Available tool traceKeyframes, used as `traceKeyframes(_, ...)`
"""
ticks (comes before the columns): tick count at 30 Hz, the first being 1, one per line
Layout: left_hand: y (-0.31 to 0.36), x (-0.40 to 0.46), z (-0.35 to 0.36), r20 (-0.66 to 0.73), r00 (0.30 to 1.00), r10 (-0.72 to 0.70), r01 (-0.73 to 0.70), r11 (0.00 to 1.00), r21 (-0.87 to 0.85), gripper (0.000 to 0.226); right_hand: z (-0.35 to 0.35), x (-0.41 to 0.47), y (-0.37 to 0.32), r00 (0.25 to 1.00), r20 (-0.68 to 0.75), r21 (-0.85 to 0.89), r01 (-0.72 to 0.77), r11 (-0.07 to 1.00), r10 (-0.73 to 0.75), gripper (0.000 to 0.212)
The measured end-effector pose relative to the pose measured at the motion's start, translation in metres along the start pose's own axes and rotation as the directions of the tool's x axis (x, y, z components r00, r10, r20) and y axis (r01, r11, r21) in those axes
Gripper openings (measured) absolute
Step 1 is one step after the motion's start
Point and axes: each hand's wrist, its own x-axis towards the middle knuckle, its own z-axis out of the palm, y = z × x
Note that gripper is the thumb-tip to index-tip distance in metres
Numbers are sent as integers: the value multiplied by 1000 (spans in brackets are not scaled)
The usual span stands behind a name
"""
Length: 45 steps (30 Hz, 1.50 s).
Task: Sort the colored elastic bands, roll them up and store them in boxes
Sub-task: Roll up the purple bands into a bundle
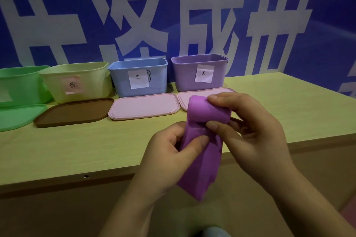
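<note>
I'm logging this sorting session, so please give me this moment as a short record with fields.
band: purple elastic band, partly rolled at top, tail hanging down
left hand: pinches the band below the roll
right hand: grips the roll
boxes: green, yellow, blue, purple box, all open, in a row
lids: lying flat on the table before the boxes
</note>
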Motion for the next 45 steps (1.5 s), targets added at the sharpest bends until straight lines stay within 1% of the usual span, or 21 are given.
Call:
traceKeyframes(2,1,1,2,-9,1000,26,-26,999,29,8,1,1,0,999,-40,-25,24,999,-25,34)
traceKeyframes(4,-2,1,2,-20,1000,24,-24,999,33,5,3,-1,2,999,-35,-51,37,998,-39,32)
traceKeyframes(7,-8,-2,0,-36,999,10,-11,1000,-3,17,6,-4,6,997,24,-78,69,995,-67,28)
traceKeyframes(11,-4,-6,-1,-20,1000,11,-13,991,-130,17,1,-1,2,987,138,-49,84,995,-76,28)
traceKeyframes(12,-3,-6,-1,-35,999,6,-11,988,-157,21,1,0,1,985,152,-48,90,995,-81,29)
traceKeyframes(14,-3,-4,0,-99,995,-3,-13,987,-158,31,1,-1,2,984,162,-13,80,997,-77,30)
traceKeyframes(16,-4,-3,1,-132,991,-15,-5,989,-149,33,-1,-1,3,982,186,87,-4,996,-13,33)
traceKeyframes(19,-4,-5,-2,-134,991,-19,-5,985,-172,26,-7,0,-1,939,321,304,-222,926,120,36)
traceKeyframes(21,-4,-6,-5,-118,993,-11,-7,989,-150,19,-9,2,-7,908,365,323,-330,887,205,40)
traceKeyframes(23,-2,-6,-7,-103,995,-6,-7,991,-130,18,-10,6,-9,879,385,248,-393,885,282,42)
traceKeyframes(26,0,-5,-10,-41,999,-30,24,990,-137,21,-12,10,-10,878,387,170,-368,914,281,41)
traceKeyframes(29,-2,-1,-19,64,993,-99,109,979,-174,20,-12,9,-11,894,383,125,-298,946,231,41)
traceKeyframes(31,-7,1,-27,119,986,-114,135,973,-190,19,-14,9,-10,898,374,163,-310,937,232,39)
traceKeyframes(34,-14,4,-31,84,991,-104,119,973,-198,27,-18,12,-10,907,332,255,-349,902,258,34)
traceKeyframes(36,-12,4,-29,71,992,-101,111,982,-151,27,-19,14,-11,905,335,276,-361,891,263,33)
traceKeyframes(40,-4,5,-24,-4,998,-58,59,998,37,17,-16,15,-13,905,334,299,-368,880,264,32)
traceKeyframes(45,-4,4,-13,-46,998,-51,59,978,198,22,-12,13,-15,927,287,253,-319,913,244,31)
